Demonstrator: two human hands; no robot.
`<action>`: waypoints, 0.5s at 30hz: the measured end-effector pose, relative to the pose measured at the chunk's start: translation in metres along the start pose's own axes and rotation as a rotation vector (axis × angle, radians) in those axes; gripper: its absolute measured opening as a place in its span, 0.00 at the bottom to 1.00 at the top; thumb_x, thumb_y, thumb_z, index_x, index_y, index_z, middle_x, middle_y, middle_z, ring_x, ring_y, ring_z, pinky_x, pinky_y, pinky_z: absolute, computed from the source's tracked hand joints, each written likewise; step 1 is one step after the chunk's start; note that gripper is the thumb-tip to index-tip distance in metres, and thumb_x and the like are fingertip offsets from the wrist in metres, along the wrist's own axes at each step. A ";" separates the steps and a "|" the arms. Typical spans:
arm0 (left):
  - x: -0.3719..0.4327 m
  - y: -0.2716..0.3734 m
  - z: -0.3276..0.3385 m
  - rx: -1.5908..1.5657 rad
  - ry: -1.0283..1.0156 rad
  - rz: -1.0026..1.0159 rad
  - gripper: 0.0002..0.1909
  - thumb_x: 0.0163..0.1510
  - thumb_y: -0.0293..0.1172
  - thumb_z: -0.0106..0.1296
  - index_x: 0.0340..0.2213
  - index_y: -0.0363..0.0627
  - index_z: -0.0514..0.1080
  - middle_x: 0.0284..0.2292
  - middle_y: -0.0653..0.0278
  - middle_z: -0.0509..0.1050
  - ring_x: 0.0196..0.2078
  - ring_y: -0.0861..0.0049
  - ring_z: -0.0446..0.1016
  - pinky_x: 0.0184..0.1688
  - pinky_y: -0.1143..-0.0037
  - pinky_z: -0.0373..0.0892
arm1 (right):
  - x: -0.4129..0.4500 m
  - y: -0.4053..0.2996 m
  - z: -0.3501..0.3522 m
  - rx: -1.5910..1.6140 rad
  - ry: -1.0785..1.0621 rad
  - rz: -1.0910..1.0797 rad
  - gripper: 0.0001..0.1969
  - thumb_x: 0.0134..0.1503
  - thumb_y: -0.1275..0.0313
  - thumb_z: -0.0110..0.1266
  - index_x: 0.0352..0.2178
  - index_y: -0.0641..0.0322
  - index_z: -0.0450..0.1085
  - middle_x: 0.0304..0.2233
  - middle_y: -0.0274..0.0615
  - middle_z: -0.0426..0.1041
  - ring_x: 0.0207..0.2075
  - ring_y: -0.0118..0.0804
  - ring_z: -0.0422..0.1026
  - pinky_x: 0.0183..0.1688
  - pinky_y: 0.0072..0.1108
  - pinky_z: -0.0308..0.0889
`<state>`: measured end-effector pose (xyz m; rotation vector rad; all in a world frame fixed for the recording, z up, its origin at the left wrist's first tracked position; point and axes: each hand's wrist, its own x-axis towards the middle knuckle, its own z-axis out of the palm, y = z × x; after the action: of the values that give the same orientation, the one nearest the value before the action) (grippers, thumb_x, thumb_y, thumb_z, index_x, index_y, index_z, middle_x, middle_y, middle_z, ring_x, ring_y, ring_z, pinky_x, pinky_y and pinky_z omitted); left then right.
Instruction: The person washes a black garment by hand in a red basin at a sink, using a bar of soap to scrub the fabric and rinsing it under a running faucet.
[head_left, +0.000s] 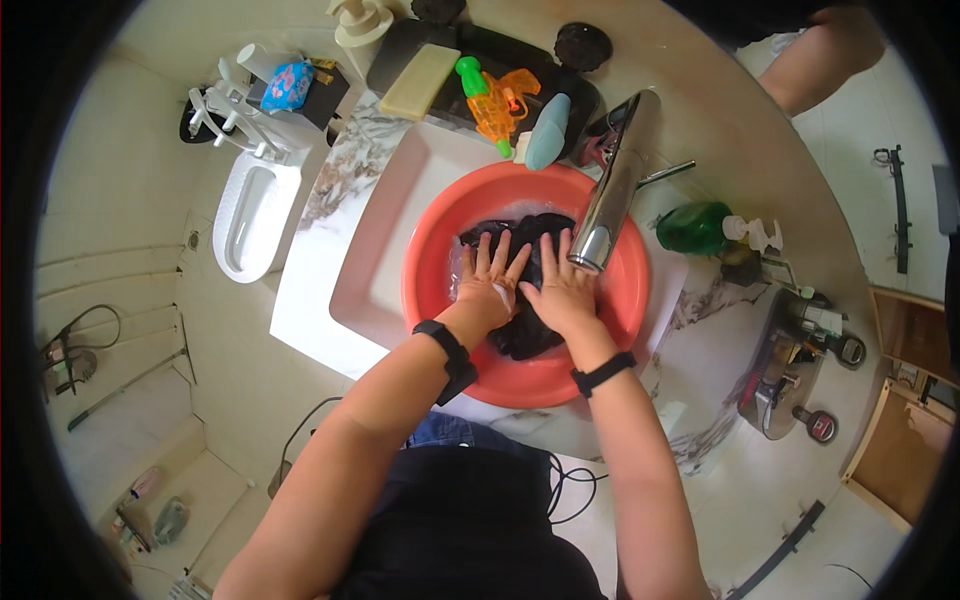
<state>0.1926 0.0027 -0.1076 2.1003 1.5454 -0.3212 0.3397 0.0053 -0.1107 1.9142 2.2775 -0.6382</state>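
Note:
A round red plastic basin (525, 386) rests in the pale rectangular sink (367, 262). Dark wet cloth (529, 334) lies inside it with some suds at its edge. My left hand (487, 281) presses flat on the cloth, fingers spread, with a little white foam on its back. My right hand (564, 289) lies palm down on the cloth beside it, its fingertips partly under the spout. The chrome faucet (615, 187) reaches over the basin's right side; no running water can be made out. Both wrists wear black bands.
Behind the basin, a black tray (405, 45) bears a bar of soap (420, 81), an orange toy water gun (495, 105) and a light-blue brush-like item (547, 131). A green pump bottle (694, 228) and a clear organizer (772, 375) stand right. A squat toilet (255, 217) is left.

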 end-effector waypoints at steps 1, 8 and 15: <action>0.007 0.002 0.005 0.072 -0.010 0.004 0.46 0.44 0.49 0.50 0.59 0.54 0.37 0.60 0.54 0.34 0.62 0.51 0.33 0.58 0.51 0.36 | 0.006 0.003 0.010 0.039 -0.044 -0.030 0.42 0.47 0.54 0.52 0.58 0.55 0.41 0.60 0.53 0.37 0.58 0.59 0.43 0.58 0.42 0.40; 0.025 -0.014 0.038 0.014 -0.151 -0.031 0.38 0.46 0.44 0.43 0.57 0.49 0.45 0.60 0.57 0.38 0.62 0.53 0.37 0.59 0.58 0.41 | 0.025 0.003 0.034 -0.060 -0.069 -0.036 0.37 0.49 0.52 0.48 0.57 0.50 0.46 0.60 0.47 0.40 0.59 0.57 0.39 0.59 0.42 0.37; 0.019 -0.014 0.000 -0.210 -0.095 0.023 0.39 0.42 0.36 0.52 0.55 0.49 0.50 0.57 0.51 0.46 0.59 0.51 0.44 0.58 0.62 0.48 | 0.042 0.016 0.034 -0.102 0.123 -0.120 0.33 0.42 0.54 0.56 0.49 0.52 0.57 0.55 0.45 0.50 0.54 0.55 0.50 0.55 0.41 0.47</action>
<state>0.1856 0.0216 -0.1209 1.9117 1.4329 -0.2355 0.3398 0.0334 -0.1599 1.8295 2.4633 -0.4175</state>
